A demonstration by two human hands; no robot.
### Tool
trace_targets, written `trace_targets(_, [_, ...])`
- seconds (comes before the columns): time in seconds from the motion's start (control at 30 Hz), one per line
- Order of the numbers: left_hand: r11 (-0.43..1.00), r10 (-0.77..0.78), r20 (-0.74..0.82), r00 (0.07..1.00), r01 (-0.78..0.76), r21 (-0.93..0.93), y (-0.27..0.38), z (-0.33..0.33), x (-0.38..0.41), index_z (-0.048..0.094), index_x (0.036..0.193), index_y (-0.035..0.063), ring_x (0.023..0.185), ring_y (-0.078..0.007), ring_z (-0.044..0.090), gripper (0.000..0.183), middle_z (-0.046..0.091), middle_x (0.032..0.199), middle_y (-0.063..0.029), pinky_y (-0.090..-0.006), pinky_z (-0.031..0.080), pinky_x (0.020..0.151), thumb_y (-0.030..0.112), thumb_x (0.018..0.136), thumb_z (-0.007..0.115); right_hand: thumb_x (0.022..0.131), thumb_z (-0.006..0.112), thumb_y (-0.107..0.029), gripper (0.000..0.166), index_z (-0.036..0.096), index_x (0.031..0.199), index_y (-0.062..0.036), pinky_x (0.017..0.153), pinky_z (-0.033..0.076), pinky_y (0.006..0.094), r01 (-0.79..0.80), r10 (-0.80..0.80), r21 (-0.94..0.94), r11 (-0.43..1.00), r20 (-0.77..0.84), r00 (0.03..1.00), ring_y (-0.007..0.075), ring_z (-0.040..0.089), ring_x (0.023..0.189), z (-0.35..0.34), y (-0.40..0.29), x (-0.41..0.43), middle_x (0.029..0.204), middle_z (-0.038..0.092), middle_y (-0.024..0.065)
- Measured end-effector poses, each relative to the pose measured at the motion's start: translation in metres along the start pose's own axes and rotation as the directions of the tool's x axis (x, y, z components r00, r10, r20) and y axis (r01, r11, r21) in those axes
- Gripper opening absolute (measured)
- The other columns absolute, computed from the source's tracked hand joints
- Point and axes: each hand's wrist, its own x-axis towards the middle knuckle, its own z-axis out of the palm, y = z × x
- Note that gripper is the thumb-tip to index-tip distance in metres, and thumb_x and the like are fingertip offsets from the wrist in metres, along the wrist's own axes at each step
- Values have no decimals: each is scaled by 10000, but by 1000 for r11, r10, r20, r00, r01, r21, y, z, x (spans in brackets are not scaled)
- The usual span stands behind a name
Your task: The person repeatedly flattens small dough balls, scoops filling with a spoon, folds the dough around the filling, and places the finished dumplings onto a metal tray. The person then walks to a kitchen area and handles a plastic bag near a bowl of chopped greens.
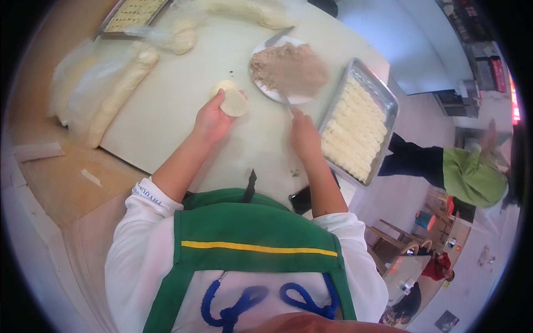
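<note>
Round dough wrappers (234,103) lie overlapping in my left hand (211,118), the thumb pressed on top of them. My right hand (306,133) grips the handle of a thin spatula or knife (286,102). Its far end meets the near edge of a mound of pinkish-brown minced filling (291,68). The filling is heaped on a white plate (272,96). A second flat metal blade (280,36) rests at the plate's far rim. To the right of my right hand, a metal tray (393,104) holds tight rows of filled dumplings (354,129).
Plastic-wrapped dough rolls (120,100) lie at the left edge of the white table (175,108), with more bagged dough (183,37) behind. Another tray of dumplings (135,14) stands at the far left. A phone (302,200) lies near my apron. A person in green (470,175) is beyond the table.
</note>
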Motion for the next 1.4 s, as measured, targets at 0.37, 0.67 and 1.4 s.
trace_targets(0.37, [954,-301,-136,944,298,-39,-54,2,58,325,1237,-86,1191,-344,446,344,416,1288,-217,-494,355,1028,118,960,319,910,462,-168,303,557,1198,-186,715,457,426,118,-99,190,975,-107,989,348,571,786,-7,24,11,836,556,180])
trace_targets(0.67, [973,-214,-107,971,202,-111,-75,4,94,287,1270,-123,1228,-358,393,379,387,1299,-237,-508,328,1041,60,938,279,873,488,-118,365,551,1211,-240,698,477,407,141,-137,197,970,-35,990,310,585,773,9,-2,-6,875,558,121])
trace_targets(1.4, [975,-212,70,975,207,79,-26,48,26,460,1196,-19,1073,-257,543,309,528,1175,-144,-401,461,924,174,963,398,775,654,-91,296,617,1068,-114,741,444,381,348,-257,179,920,-395,882,302,524,827,1,-3,17,907,529,104])
